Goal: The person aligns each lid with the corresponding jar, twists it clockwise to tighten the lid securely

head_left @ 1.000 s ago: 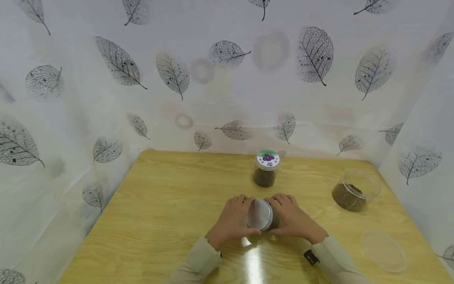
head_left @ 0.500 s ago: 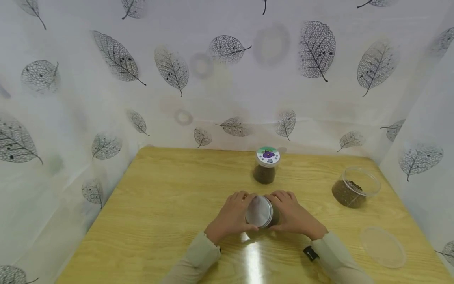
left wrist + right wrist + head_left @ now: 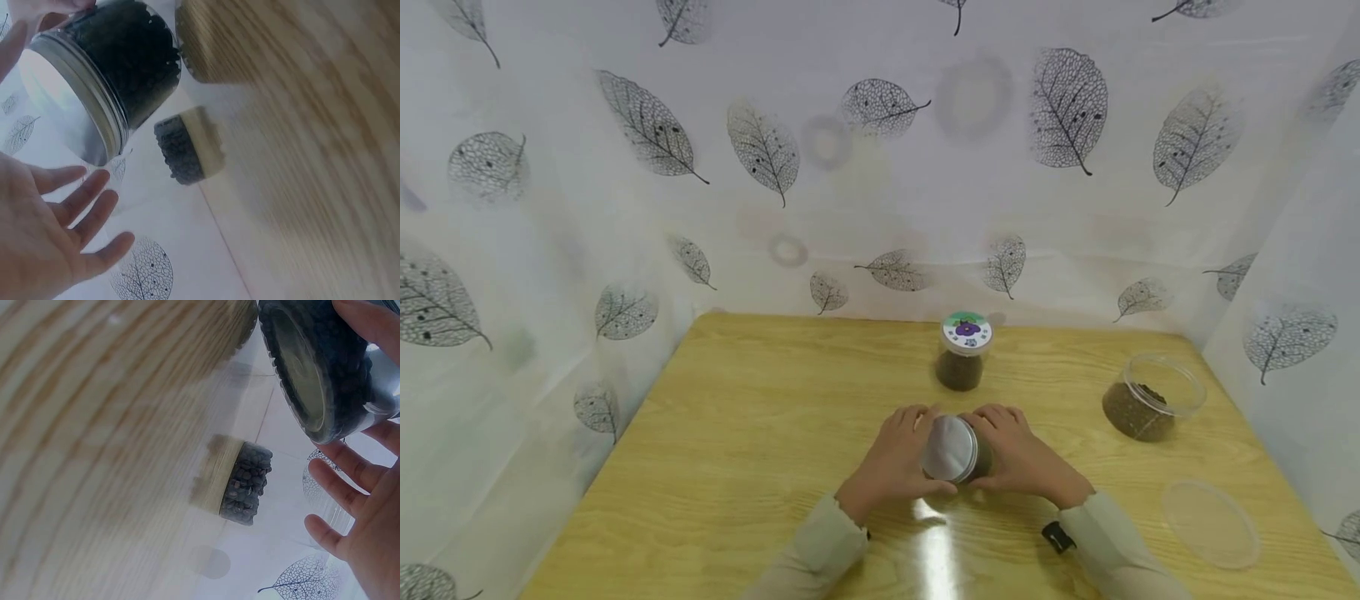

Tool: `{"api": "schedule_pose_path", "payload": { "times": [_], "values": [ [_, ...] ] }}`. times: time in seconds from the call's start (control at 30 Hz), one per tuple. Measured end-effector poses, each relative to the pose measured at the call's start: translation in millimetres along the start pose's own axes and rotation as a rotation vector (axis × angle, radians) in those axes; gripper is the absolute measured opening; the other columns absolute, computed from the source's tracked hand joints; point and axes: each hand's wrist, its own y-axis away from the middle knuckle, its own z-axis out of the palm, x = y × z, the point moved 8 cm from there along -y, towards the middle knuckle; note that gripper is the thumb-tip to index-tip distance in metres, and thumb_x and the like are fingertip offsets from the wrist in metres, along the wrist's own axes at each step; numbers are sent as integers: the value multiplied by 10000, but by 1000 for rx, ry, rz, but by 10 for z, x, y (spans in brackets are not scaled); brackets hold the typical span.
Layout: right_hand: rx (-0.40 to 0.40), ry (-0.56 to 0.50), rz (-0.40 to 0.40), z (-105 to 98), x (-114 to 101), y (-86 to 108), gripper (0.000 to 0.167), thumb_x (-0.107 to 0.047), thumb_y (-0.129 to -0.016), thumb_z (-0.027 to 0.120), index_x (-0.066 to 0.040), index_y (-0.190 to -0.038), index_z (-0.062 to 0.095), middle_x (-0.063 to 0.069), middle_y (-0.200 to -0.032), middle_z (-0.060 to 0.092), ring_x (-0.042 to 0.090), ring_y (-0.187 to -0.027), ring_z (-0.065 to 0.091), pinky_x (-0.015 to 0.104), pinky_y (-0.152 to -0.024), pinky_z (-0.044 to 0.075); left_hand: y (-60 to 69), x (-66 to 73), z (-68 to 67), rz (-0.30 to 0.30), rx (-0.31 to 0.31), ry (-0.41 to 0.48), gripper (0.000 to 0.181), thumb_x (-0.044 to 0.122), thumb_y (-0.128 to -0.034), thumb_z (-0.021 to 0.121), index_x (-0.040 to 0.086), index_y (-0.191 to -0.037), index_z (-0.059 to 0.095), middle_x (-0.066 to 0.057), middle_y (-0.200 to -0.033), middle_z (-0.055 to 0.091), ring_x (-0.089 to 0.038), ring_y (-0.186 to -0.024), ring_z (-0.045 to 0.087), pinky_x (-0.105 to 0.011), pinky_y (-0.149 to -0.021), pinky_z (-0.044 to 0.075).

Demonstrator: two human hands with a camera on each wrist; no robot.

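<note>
A clear jar of dark pieces leans on its side, its silver lid turned to the left. My right hand grips the jar's body, the thumb over it and the fingers beneath. Around the lid my left hand is spread, thumb on one side and fingers on the other. In the left wrist view these fingers look fairly straight, close to the lid's rim; whether they touch it is unclear. Whether the jar's lower edge rests on the table is hard to tell.
Behind the hands stands a second jar with a flower-print lid. At the right, an uncovered clear tub holds dark bits, and a flat translucent lid lies nearer the front. A leaf-print curtain borders the wooden table.
My left thumb and fingers have shifted slightly about the lid. The right hand keeps its hold on the jar, which has barely moved. The head view tilts a little.
</note>
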Motion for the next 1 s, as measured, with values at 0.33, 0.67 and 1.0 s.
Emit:
{"api": "schedule_pose_path", "payload": {
  "times": [0.33, 0.67, 1.0],
  "values": [
    [23, 11, -11, -17, -24, 4, 907, -447, -537, 879, -96, -1283, 500, 30, -1136, 553, 239, -1093, 507, 520, -920, 393, 21, 5, -28, -134, 67, -145, 967, 770, -664, 603, 101, -1346, 453, -57, -1244, 535, -225, -1189, 483, -432, -1031, 392],
    [27, -11, -13, -27, -19, 14, 879, -416, -554, 877, -110, -1288, 503, 20, -1131, 556, 230, -1095, 507, 499, -929, 385, 37, -11, -15, -119, 48, -116, 938, 728, -637, 674, 110, -1314, 474, -58, -1200, 531, -225, -1155, 497, -434, -1030, 397],
    [-6, -21, -5, 0, -11, 22, 925, -407, -547, 887, -72, -1307, 481, 50, -1155, 549, 258, -1111, 497, 536, -943, 376, 24, -39, -16, -32, 46, -26, 957, 608, -601, 785, 171, -1366, 411, -44, -1212, 498, -225, -1167, 480, -427, -1031, 403]
  ]
}}
